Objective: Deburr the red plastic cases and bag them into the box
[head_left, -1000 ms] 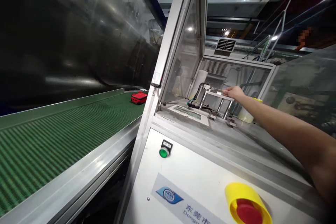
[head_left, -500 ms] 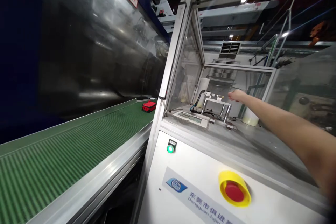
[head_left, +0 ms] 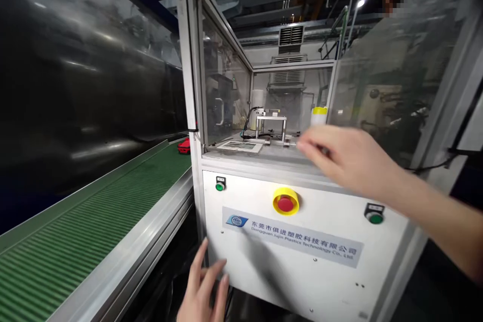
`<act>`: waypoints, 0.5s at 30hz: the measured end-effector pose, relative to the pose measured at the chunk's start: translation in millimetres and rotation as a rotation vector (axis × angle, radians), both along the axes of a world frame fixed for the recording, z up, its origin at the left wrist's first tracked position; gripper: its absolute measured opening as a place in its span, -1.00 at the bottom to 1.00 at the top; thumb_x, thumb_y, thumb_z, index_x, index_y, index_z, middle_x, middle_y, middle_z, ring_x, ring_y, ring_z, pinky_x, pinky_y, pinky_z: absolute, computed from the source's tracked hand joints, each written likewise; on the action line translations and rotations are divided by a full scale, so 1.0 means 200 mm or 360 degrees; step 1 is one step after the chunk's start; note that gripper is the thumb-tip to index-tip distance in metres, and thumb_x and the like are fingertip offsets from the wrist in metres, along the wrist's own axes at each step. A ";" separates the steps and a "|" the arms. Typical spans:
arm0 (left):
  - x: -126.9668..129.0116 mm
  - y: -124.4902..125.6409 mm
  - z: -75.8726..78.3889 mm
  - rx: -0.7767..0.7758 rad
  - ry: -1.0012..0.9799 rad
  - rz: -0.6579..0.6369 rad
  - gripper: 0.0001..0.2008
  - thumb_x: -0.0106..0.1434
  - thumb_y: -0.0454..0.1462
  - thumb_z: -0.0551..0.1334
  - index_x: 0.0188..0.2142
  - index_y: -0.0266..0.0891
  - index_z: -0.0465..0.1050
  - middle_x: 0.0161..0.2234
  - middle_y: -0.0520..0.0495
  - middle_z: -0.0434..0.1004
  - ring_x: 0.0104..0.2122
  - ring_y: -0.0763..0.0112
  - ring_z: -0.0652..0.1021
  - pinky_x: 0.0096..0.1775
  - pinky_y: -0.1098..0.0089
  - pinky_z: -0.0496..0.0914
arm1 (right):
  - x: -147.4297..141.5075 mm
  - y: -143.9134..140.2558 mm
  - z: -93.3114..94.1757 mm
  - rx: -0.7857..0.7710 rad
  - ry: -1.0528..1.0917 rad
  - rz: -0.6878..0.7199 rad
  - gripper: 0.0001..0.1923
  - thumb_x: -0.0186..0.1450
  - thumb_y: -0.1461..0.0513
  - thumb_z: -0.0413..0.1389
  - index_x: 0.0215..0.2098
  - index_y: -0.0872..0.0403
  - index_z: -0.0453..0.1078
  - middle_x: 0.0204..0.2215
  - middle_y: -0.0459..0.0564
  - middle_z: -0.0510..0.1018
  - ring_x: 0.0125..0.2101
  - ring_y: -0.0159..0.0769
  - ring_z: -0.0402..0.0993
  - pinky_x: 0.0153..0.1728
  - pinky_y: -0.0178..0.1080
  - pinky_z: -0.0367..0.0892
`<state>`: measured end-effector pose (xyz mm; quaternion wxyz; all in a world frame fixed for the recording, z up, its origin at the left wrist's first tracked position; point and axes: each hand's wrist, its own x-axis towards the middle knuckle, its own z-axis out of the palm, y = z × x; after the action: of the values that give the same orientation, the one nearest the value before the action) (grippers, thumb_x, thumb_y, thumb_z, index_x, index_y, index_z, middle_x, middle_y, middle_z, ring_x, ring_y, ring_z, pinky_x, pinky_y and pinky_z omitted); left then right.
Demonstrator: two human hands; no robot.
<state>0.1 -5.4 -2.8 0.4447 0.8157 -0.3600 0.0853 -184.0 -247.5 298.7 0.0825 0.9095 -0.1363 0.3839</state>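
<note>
My right hand [head_left: 335, 153] is in front of the glazed machine's opening, with thumb and fingers pinched together. Whether anything small is between them I cannot make out. My left hand [head_left: 206, 287] has come up low in front of the white panel [head_left: 260, 271], fingers apart and holding nothing. Inside the enclosure stands a small metal fixture [head_left: 271, 118] on posts, with a cable running to its left end. Behind my right hand is a white container with a yellow top [head_left: 320, 111].
A green conveyor belt [head_left: 124, 206] runs along the left, carrying a red case [head_left: 184, 146] at its far end. The panel bears a red emergency stop [head_left: 286, 203], a left green button [head_left: 220, 186] and a right green button [head_left: 375, 217]. A metal frame post [head_left: 188, 60] separates belt and enclosure.
My right hand has drawn back from beside the fixture toward me. My left hand has entered from below. The view has turned right, and the left button no longer glows brightly.
</note>
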 end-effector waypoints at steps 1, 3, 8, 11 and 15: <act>0.04 -0.05 0.09 -0.0038 -0.0149 -0.0072 -0.65 0.45 -0.05 0.08 0.06 0.06 0.56 0.49 0.07 -0.02 0.11 0.08 0.56 -0.05 0.20 0.61 | -0.15 0.04 -0.17 0.0026 -0.0125 0.0108 -0.75 0.47 0.09 0.03 -0.20 -0.05 0.53 -0.11 0.01 0.64 -0.11 -0.07 0.60 -0.05 -0.05 0.47; 0.12 -0.15 0.26 -0.0021 -0.0405 -0.0115 -0.63 0.46 -0.06 0.07 0.12 0.04 0.53 0.50 0.02 -0.04 0.10 0.07 0.58 -0.13 0.24 0.62 | -0.39 0.07 -0.51 0.0039 -0.0477 0.0287 -0.86 0.41 0.19 0.10 -0.26 -0.09 0.51 -0.08 0.01 0.64 -0.14 -0.07 0.63 -0.12 -0.07 0.50; 0.28 -0.34 0.43 0.0116 -0.0703 -0.0113 -0.64 0.48 -0.07 0.05 0.07 0.00 0.54 0.50 -0.03 -0.02 -0.05 0.18 0.64 -0.25 0.30 0.59 | -0.62 -0.11 -1.10 0.0280 -0.0853 -0.0124 -0.88 0.38 0.26 0.13 -0.24 -0.09 0.50 0.02 0.04 0.65 -0.39 -0.17 0.64 -0.42 -0.14 0.49; 0.34 -0.39 0.41 0.0092 -0.0744 -0.0083 -0.65 0.48 -0.05 0.05 0.02 -0.01 0.57 0.49 -0.04 0.03 -0.11 0.23 0.66 -0.30 0.35 0.56 | -0.62 -0.20 -1.20 0.0322 -0.0614 -0.0326 -0.87 0.45 0.23 0.07 -0.19 -0.07 0.48 0.21 0.05 0.54 -0.60 -0.39 0.47 -0.57 -0.21 0.39; 0.34 -0.42 0.39 0.0107 -0.0770 -0.0022 -0.66 0.47 -0.04 0.06 -0.01 -0.03 0.57 0.47 -0.04 0.07 -0.22 0.32 0.66 -0.41 0.39 0.50 | -0.59 -0.26 -1.23 -0.0019 -0.0587 -0.0394 -0.82 0.48 0.29 0.05 -0.18 0.02 0.50 0.18 0.03 0.58 -0.54 -0.44 0.52 -0.50 -0.30 0.38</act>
<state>68.5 -89.3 76.1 0.3186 0.7834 -0.4642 0.2632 -302.6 -300.1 52.4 0.1080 0.7997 -0.2574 0.5315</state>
